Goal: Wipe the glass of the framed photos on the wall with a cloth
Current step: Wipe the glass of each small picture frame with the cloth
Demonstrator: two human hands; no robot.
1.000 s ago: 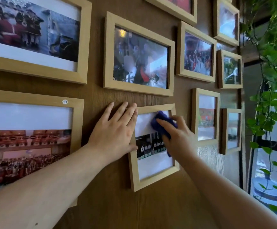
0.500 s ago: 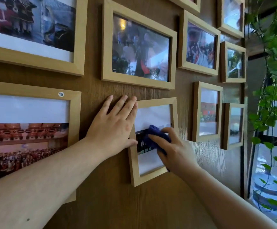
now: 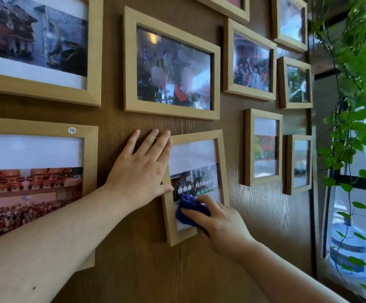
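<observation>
A small upright photo frame (image 3: pixel 223 162) of light wood hangs low in the middle of the brown wooden wall. My right hand (image 3: pixel 223 226) presses a bunched dark blue cloth (image 3: pixel 189 212) against the lower part of its glass and covers the frame's lower right corner. My left hand (image 3: pixel 140 171) lies flat with fingers spread, partly on the wall and partly over the frame's left edge. The photo of a row of people shows above the cloth.
Several more framed photos surround it: a wide frame (image 3: pixel 171 66) right above, a large frame with a "19" sticker (image 3: pixel 72 130) to the left, smaller frames (image 3: pixel 262 147) to the right. A trailing green plant (image 3: pixel 352 106), a window and a water bottle (image 3: pixel 348 248) stand at far right.
My right hand has slid the blue cloth down the glass from its top to its lower part. My left hand has stayed on the frame's left edge.
</observation>
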